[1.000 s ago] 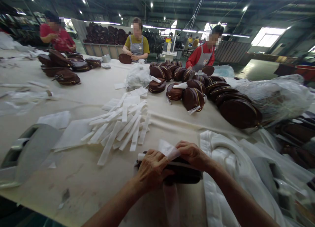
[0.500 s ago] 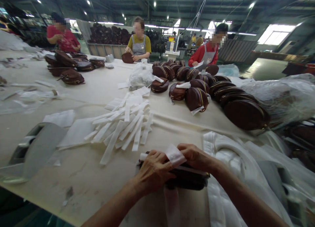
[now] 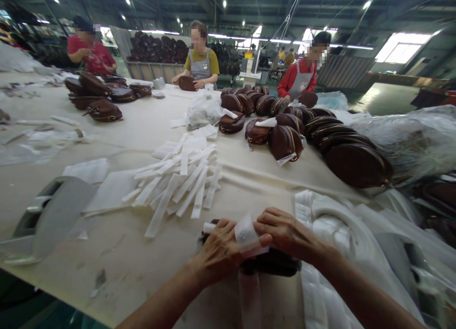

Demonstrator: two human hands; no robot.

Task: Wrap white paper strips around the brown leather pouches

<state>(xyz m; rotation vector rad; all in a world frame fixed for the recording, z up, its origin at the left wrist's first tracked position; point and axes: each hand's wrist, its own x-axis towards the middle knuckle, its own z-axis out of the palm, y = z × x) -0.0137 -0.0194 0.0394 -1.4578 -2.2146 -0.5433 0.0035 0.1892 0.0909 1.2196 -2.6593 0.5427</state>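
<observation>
A dark brown zipped bag (image 3: 281,264) lies on the table directly before me, partly covered by both hands. My left hand (image 3: 219,248) is closed over its left side, back of the hand up, fingertips hidden. A white foam strip (image 3: 245,234) curves up across the left fingers and the top of the bag. My right hand (image 3: 285,231) pinches that strip at its right edge, thumb toward the left hand. Another white strip end (image 3: 249,291) hangs out below the bag, and a white piece (image 3: 208,227) pokes out at its upper left.
Loose white foam strips (image 3: 181,177) are heaped ahead. Tape dispensers (image 3: 53,219) flank me, with a white foam roll (image 3: 331,229) at right. Brown bags (image 3: 356,162) line the right; more (image 3: 103,110) are stacked far left. Three people work across the table (image 3: 153,124).
The white strip has swung down over my left fingers. My right hand has turned, its thumb now pointing left across the strip. Across the table, the coworkers' hands have shifted slightly.
</observation>
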